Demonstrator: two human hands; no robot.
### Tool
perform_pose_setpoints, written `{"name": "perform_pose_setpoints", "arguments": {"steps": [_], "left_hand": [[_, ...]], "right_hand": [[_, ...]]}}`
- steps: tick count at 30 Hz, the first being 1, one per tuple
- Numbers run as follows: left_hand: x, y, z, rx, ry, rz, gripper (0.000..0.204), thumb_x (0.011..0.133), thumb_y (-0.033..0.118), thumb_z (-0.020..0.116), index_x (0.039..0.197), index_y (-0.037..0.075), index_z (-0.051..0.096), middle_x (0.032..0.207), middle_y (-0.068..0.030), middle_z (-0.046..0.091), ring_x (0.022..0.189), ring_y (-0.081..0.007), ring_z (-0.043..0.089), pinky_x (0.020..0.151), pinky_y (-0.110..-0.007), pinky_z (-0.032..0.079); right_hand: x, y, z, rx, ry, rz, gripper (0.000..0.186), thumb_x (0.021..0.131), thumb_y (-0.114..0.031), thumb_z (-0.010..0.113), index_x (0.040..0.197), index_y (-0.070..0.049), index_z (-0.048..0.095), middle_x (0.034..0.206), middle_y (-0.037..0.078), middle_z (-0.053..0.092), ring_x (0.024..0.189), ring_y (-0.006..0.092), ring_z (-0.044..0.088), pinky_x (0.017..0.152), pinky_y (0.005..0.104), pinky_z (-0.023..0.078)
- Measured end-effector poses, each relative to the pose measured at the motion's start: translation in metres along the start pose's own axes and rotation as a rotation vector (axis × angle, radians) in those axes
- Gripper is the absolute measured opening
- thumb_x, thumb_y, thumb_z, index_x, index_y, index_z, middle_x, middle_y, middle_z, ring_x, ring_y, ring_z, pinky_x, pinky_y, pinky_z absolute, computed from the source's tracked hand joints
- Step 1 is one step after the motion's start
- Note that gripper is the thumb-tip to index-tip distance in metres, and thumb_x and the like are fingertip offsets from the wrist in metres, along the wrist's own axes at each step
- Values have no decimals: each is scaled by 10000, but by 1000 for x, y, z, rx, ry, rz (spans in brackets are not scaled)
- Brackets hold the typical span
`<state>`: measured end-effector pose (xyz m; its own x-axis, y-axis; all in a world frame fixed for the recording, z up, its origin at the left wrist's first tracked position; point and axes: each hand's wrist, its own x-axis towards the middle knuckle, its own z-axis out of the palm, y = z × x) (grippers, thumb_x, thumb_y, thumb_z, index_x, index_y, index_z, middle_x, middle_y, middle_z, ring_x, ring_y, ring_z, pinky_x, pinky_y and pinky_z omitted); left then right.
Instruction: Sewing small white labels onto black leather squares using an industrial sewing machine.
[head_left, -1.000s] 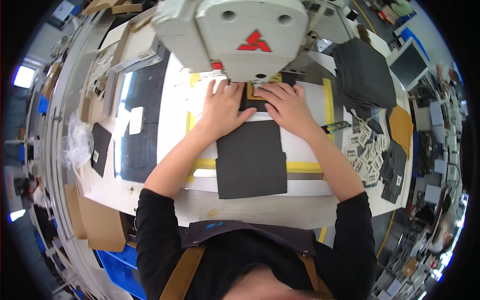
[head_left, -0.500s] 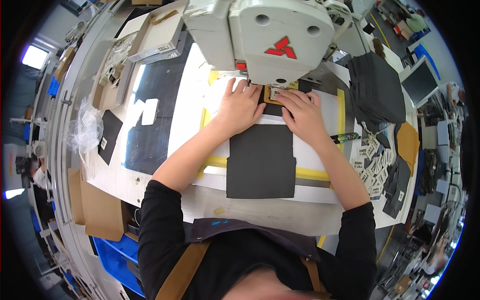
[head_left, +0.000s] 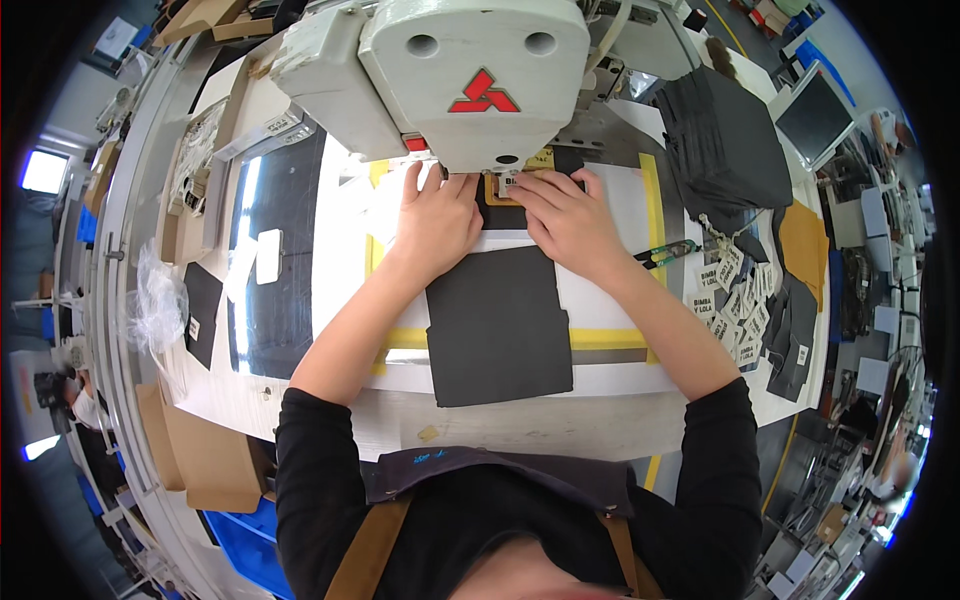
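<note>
Under the head of a large white sewing machine [head_left: 480, 70], both my hands lie palm down. My left hand [head_left: 437, 225] rests flat, fingers extended, beside the left edge of a black panel [head_left: 503, 218]. A small white label [head_left: 507, 184] sits within an orange-yellow frame [head_left: 490, 190] on that panel. My right hand [head_left: 575, 225] reaches in from the right with its fingertips on the label, fingers stretched and fairly flat. What the left fingertips touch is partly hidden by the machine head. Nearer to me, a second dark panel [head_left: 500, 325] lies untouched.
Right of my right forearm are green-handled snips [head_left: 668, 253], a pile of white labels [head_left: 735, 310] and a stack of black panels [head_left: 722, 140]. On the left are a white rectangular object [head_left: 269, 257], crumpled clear plastic [head_left: 158, 300] and an open box [head_left: 190, 170].
The view has shifted, so the machine sits further left in it. Both hands stay under the machine head, the right fingertips still at the label. The near dark panel looks slightly turned.
</note>
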<state>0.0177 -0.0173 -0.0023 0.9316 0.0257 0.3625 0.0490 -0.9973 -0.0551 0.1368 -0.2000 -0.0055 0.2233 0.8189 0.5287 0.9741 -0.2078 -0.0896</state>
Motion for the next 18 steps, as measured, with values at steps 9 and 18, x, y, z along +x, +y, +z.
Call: {"name": "perform_pose_setpoints", "arguments": {"steps": [9, 18], "left_hand": [[-3, -9, 0, -40, -4, 31, 429, 818, 179, 595, 1226, 46, 603, 1175, -55, 569, 1142, -249, 509, 1103, -500, 265], [2, -20, 3, -73, -46, 53, 425, 820, 146, 579, 1234, 61, 610, 1201, -70, 591, 1192, -256, 489, 1101, -513, 248]], "right_hand": [[-3, -2, -2, 6, -30, 13, 317, 800, -131, 654, 1116, -110, 644, 1222, -1, 628, 1143, 158, 539, 984, 412, 333], [-1, 2, 3, 23, -57, 54, 348, 815, -103, 626, 1162, -132, 643, 1275, -13, 620, 1176, 155, 538, 1002, 429, 315]]}}
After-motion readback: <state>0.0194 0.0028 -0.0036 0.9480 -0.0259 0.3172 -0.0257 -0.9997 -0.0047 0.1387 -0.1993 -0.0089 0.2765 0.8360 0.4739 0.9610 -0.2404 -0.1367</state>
